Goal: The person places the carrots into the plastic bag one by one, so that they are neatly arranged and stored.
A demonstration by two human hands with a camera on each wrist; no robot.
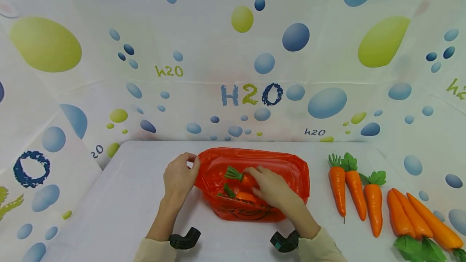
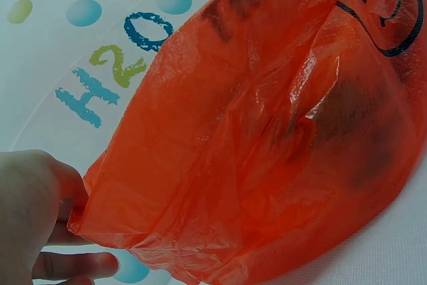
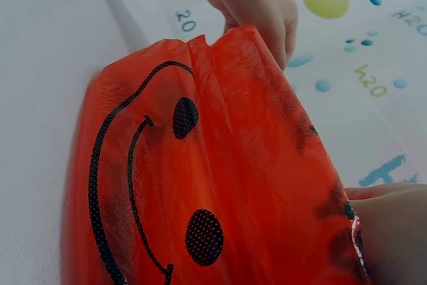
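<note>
Your right grip [image 1: 271, 185] is curled round a carrot [image 1: 249, 180] inside the open red bag [image 1: 287, 165]; your left grip [image 1: 180, 175] pinches the bag's rim. Left of that, the white counter [image 1: 123, 197] stretches to its slanting edge. Right of your right grip lie leafy carrots [image 1: 337, 185]. Beyond both grips, the backdrop [image 1: 207, 39] reads "H2O", with smaller "h2o" prints.

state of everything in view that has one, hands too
bag, open, carrots inside
left hand, pinching the bag's edge
right hand, at the bag's opening, gripping a carrot
gripped carrot, partly covered by the hand
lower carrot, in the bag, partly hidden
far three carrots, loose on the table, leaves away from the person
near three carrots, bunched together, leaves toward the person
</note>
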